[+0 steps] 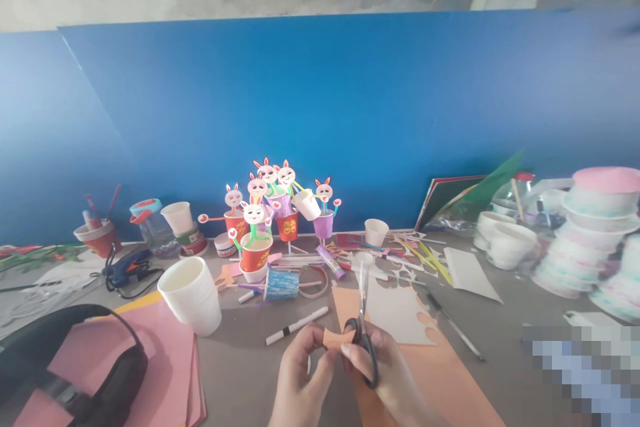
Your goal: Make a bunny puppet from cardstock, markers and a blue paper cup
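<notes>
A small piece of orange paper [336,338] with a curved upper edge is pinched between the thumb and fingers of my left hand [303,377]. My right hand [387,367] is closed round a pair of scissors [363,297], whose blades point up and away from me. Its thumb also touches the right end of the paper piece. Beneath my right hand lies a large orange sheet [440,383], with a white sheet with scalloped cut edges [393,310] on top of it. A white marker [297,325] rests just beyond my left hand.
Paper cups with rabbit figures [256,250] stand at the back. Left are a stack of white cups [190,297], pink paper [170,353] and black headphones [133,360]. A blue-coloured cup [281,283] lies sideways. Stacked decorated cups [575,247] and a pen [457,327] are right.
</notes>
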Tool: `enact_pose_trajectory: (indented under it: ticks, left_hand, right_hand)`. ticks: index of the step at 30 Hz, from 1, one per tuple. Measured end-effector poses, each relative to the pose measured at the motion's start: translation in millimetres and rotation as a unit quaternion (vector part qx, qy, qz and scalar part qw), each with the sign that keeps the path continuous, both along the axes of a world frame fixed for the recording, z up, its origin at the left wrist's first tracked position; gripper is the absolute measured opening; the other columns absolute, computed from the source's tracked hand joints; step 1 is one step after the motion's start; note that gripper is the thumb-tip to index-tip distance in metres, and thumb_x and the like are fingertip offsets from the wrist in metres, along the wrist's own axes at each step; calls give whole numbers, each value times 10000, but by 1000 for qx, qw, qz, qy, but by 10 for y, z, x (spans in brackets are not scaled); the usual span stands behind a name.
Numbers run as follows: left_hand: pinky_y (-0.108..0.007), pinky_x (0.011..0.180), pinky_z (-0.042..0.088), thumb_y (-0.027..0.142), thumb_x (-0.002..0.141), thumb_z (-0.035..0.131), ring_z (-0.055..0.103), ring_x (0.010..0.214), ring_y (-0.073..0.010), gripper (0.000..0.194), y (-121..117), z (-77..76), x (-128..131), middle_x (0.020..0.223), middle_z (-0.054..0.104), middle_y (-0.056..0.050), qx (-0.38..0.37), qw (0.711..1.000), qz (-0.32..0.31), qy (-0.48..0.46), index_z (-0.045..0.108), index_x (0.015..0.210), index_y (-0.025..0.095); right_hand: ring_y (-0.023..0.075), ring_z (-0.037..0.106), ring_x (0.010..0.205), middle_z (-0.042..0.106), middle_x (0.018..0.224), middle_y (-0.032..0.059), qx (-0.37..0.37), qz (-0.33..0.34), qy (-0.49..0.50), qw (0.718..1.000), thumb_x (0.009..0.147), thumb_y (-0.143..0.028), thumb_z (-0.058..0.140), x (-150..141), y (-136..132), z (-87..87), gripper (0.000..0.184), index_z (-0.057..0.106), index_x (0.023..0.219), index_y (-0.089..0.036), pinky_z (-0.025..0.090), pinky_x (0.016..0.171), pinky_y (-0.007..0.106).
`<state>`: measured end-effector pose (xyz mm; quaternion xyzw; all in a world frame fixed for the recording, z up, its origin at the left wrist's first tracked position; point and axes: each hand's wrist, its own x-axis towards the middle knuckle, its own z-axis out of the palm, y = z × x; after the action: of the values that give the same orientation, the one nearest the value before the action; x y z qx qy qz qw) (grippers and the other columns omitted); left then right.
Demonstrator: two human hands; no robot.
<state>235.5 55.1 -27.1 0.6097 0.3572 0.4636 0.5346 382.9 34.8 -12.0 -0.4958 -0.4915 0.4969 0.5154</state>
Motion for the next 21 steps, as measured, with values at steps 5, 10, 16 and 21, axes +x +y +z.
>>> enact_pose_trajectory:
  ticks: [5, 10, 16, 21]
  left_hand:
    - [-271, 743, 474, 564, 844, 625, 608, 773, -203, 399, -23, 59, 7, 759, 685, -47, -25, 1000, 8, -14, 654, 755, 176]
    - [-266, 728, 462, 554, 826, 659, 578, 752, -186, 381, 33, 87, -38, 737, 653, -28, -43, 998, 28, -48, 647, 765, 178]
    - [-213, 647, 443, 578, 804, 689, 556, 700, -142, 393, 136, 235, -184, 807, 674, -23, -91, 993, 52, -62, 647, 838, 189]
    - [-190, 560, 413, 625, 766, 695, 572, 713, -149, 428, 131, 291, -219, 800, 669, -20, -106, 989, 83, -58, 631, 820, 205]
  right_hand:
    - [142, 473, 534, 535, 546, -33, -1, 2, 10, 1000, 715, -511, 675, -11, -6, -37, 350, 492, 676, -215, 356, 546, 256]
    - [157, 508, 600, 573, 605, -6, -2, 39, -57, 998, 793, -644, 611, 62, -9, 53, 462, 529, 667, -207, 384, 585, 258]
    - [166, 525, 604, 552, 632, 5, -45, 155, -102, 982, 797, -755, 543, 97, -34, 133, 563, 518, 676, -205, 386, 550, 254]
    - [140, 480, 566, 451, 610, -35, -79, 204, -117, 969, 779, -745, 571, 60, -70, 50, 550, 454, 671, -219, 332, 486, 227]
